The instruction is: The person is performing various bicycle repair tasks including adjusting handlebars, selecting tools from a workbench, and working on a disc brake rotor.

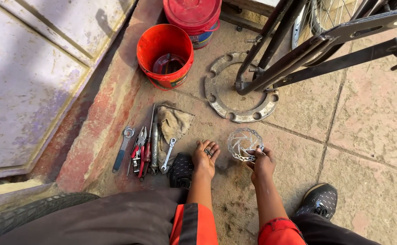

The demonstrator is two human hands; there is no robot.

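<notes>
My right hand (262, 162) grips the near edge of a round silver brake disc (244, 142) and holds it just above the paved ground. My left hand (206, 156) rests on the ground to the disc's left, its fingers curled around a small dark metal part (208, 151). Both arms reach down between my knees, in red-and-black sleeves. A dirty rag (173, 124) lies close to the left of my left hand.
Hand tools lie in a row at left: a blue-handled wrench (123, 147), red pliers (140, 152), a small spanner (168, 154). Behind stand an orange bucket (165, 54) and a red container (192, 16). A large metal ring (239, 88) sits under a black bicycle frame (307, 50). A tyre (30, 213) is at bottom left.
</notes>
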